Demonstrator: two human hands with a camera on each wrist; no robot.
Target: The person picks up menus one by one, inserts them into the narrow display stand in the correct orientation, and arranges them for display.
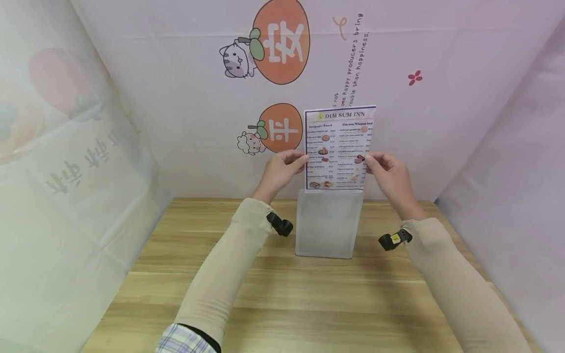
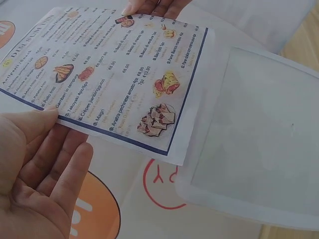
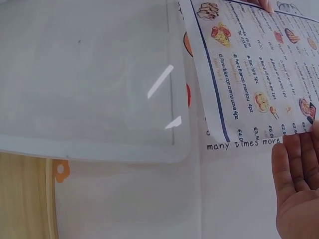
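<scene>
- Head: left hand [image 1: 281, 171] and right hand [image 1: 390, 175] pinch the menu's [image 1: 339, 147] side edges, holding it upright just above the stand [image 1: 327, 223] on the table [image 1: 282, 294].
- Left wrist: fingers [image 2: 55, 154] loosely curled, gripping the menu's [image 2: 109, 74] edge beside the stand [image 2: 259, 134].
- Right wrist: fingertips [image 3: 299, 154] hold the menu's [image 3: 254, 64] edge; stand [image 3: 89, 74] alongside.

- Your menu sheet [image 1: 339, 148] has item lines too small to read from the head view; only the heading is legible.
- Its bottom edge sits at the clear stand [image 1: 328, 223], so you cannot tell whether it has entered the slot.
- In the right wrist view, your right hand [image 3: 298, 191] is cut off by the frame edge, and the sheet's far end runs out of frame.
- Your left hand [image 2: 37, 169] is cropped at the lower left in its wrist view.
</scene>
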